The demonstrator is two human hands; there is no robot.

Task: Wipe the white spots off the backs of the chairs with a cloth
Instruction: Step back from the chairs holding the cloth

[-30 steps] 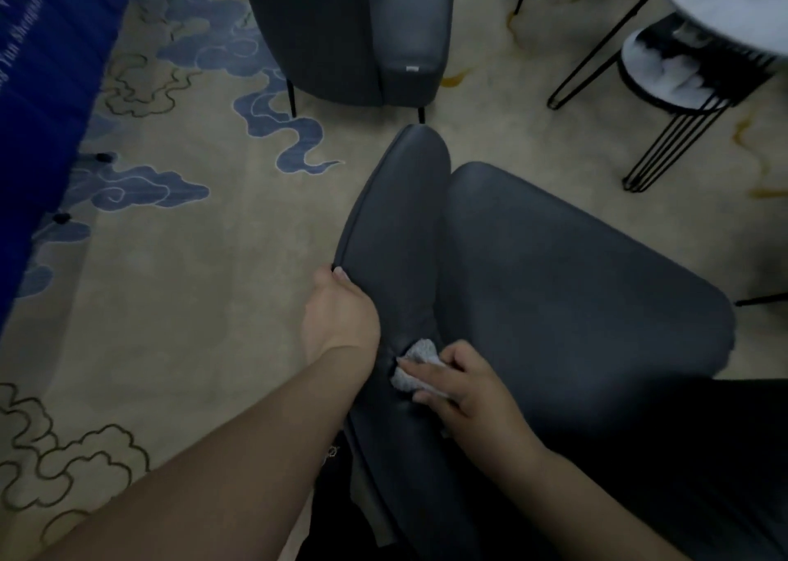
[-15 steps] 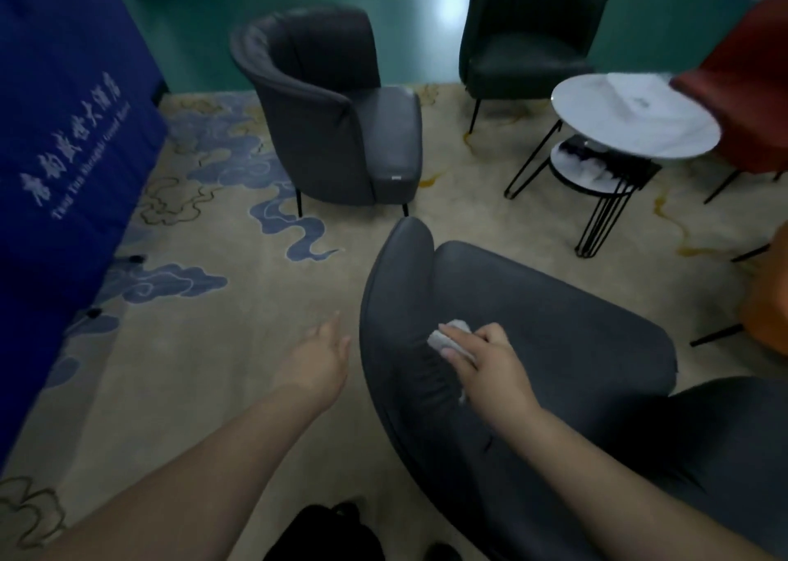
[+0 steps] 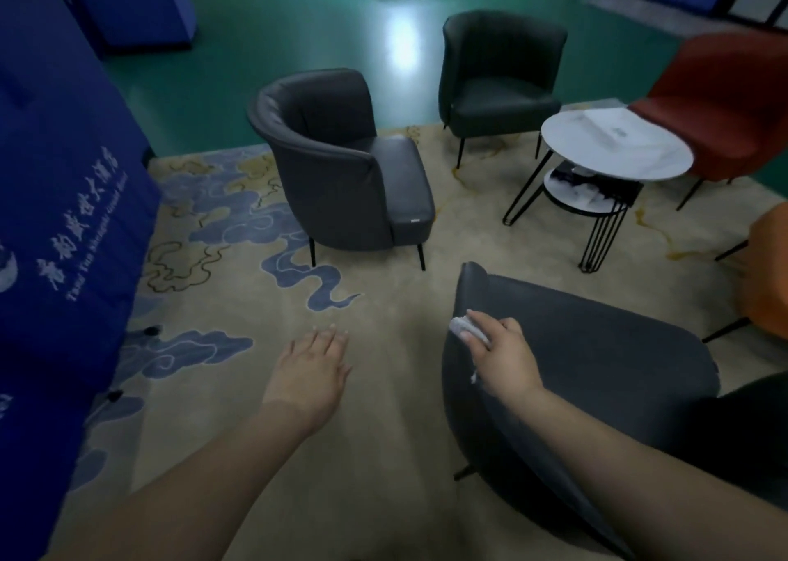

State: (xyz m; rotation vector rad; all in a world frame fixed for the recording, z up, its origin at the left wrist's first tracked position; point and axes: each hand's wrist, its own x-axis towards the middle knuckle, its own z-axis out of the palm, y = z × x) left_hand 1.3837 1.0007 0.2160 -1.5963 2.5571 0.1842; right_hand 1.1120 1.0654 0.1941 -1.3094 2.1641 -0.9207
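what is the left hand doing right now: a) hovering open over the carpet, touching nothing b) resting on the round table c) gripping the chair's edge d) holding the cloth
a: the left hand is spread flat above the carpet, apart from the chair, while the right hand holds the cloth.

We observed a beige carpet point(image 3: 375, 432) with blue cloud patterns, bordered by a glossy green floor point(image 3: 298, 19) that reflected a patch of light. A blue banner point(image 3: 64, 228) with white lettering stood at left. A round white side table point(image 3: 614, 151) on black wire legs carried a lower shelf. An orange-red armchair point(image 3: 720, 95) stood just behind it.
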